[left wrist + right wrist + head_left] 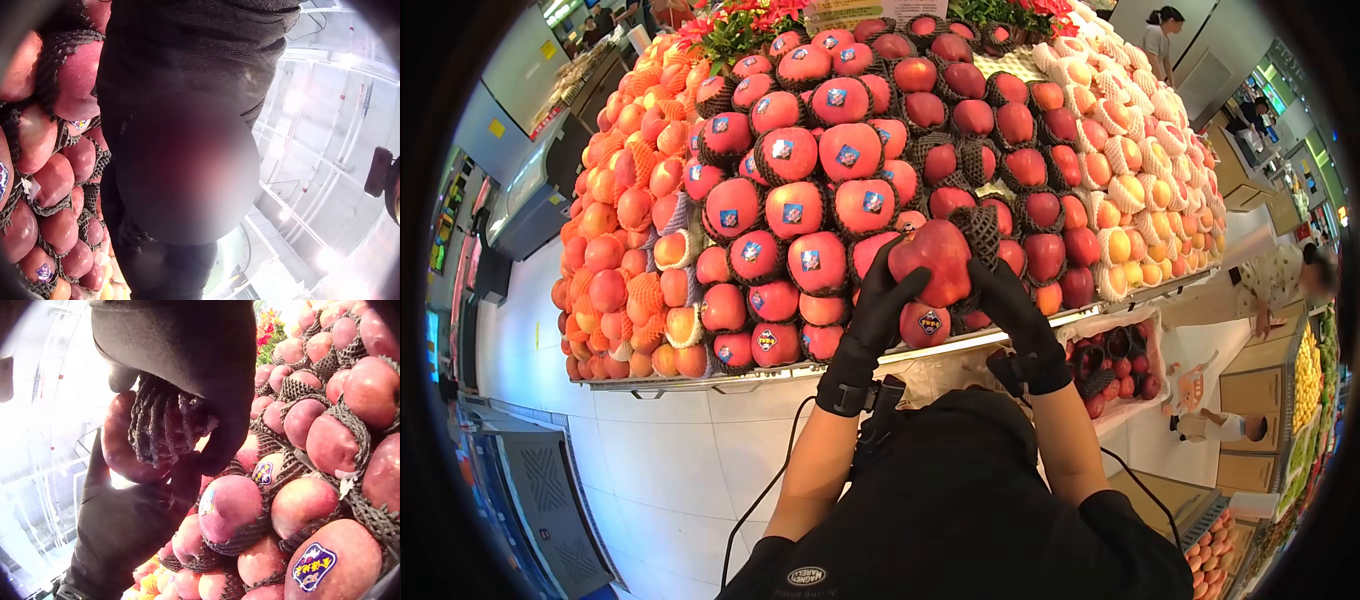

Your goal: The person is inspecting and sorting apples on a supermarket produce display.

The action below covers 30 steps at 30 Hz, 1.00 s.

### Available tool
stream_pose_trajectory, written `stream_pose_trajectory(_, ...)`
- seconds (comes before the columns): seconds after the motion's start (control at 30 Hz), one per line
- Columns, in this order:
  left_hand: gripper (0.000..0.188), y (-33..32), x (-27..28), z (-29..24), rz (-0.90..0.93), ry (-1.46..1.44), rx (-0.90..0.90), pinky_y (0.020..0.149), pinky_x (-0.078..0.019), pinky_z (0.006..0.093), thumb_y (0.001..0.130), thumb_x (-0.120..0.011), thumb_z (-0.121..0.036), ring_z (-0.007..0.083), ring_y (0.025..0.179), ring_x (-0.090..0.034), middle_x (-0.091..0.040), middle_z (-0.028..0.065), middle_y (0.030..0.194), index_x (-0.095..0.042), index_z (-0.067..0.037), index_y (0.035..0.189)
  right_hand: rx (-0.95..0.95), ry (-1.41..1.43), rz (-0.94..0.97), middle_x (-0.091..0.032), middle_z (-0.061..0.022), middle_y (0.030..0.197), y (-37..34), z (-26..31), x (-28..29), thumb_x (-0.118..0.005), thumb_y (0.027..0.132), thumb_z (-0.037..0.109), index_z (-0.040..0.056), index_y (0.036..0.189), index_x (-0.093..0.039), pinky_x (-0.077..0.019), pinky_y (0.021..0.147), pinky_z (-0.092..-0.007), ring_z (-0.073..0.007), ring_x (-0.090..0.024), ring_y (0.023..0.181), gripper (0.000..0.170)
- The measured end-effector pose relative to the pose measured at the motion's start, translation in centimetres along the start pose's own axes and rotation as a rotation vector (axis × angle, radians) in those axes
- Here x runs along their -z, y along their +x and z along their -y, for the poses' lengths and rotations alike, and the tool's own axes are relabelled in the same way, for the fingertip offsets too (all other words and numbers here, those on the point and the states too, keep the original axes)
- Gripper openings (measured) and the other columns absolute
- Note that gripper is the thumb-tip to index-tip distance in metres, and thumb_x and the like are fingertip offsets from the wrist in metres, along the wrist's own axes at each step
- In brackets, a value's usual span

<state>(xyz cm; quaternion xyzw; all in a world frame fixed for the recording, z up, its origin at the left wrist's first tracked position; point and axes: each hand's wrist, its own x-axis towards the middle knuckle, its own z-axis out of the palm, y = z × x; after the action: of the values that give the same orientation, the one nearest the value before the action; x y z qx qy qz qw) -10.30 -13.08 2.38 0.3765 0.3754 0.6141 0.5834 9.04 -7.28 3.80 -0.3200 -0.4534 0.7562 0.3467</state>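
A large red apple (940, 262) is held up in front of the display between two black-gloved hands. My left hand (880, 305) grips it from the left, thumb across its near side. On its right, my right hand (1018, 315) has fingers curled round a black foam net (978, 232), which bunches at that side of the apple and leaves most of the red skin bare. The right wrist view shows the net (162, 428) stretched over one end of the apple (117, 434), under the right hand's fingers. In the left wrist view a blurred patch hides the apple.
Tiers of apples in black nets, many with blue stickers (788, 208), rise right behind the hands. Orange-netted fruit (607, 285) lies left, white-netted fruit (1135, 190) right. A metal edge (660, 384) fronts the stand. Below right is a lined crate (1157, 335) of apples.
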Motion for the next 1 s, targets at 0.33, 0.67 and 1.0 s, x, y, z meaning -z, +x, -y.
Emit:
stream_pose_trajectory(0.33, 0.040, 1.7, -3.6, 2.2, -0.196, -0.007, 0.046, 0.071, -0.0521, 0.0270, 0.090, -0.064, -0.017, 0.0121, 0.083, -0.060, -0.061, 0.0102, 0.104, -0.049, 0.001, 0.123, 0.240, -0.008, -0.098, -0.058, -0.0045, 0.117, -0.7, 2.8, 3.2, -0.062, 0.090, 0.016, 0.0017, 0.132, -0.047, -0.0498, 0.087, -0.0302, -0.0138, -0.057, 0.102, 0.046)
stream_pose_trajectory(0.67, 0.046, 2.8, -10.0, 6.9, -0.053, 0.043, 0.085, 0.084, -0.0509, 0.0300, 0.096, -0.055, -0.025, 0.0176, 0.103, -0.056, -0.054, 0.0099, 0.119, -0.045, 0.004, 0.130, 0.104, -0.134, -0.097, -0.056, 0.0000, 0.105, -3.9, 3.9, 10.7, -0.065, 0.087, 0.017, 0.0008, 0.129, -0.047, -0.0493, 0.076, -0.0261, -0.0090, -0.055, 0.089, 0.048)
stream_pose_trajectory(1.0, 0.054, 3.7, -16.3, 8.5, 0.016, -0.388, 0.272, 0.089, -0.0496, 0.0386, 0.092, -0.060, -0.035, 0.0273, 0.108, -0.058, -0.057, 0.0147, 0.121, -0.046, 0.005, 0.125, 0.284, -0.075, -0.125, -0.058, -0.0035, 0.113, -7.9, 5.2, 14.7, -0.062, 0.090, 0.021, 0.0025, 0.128, -0.051, -0.0489, 0.082, -0.0280, -0.0118, -0.056, 0.098, 0.044)
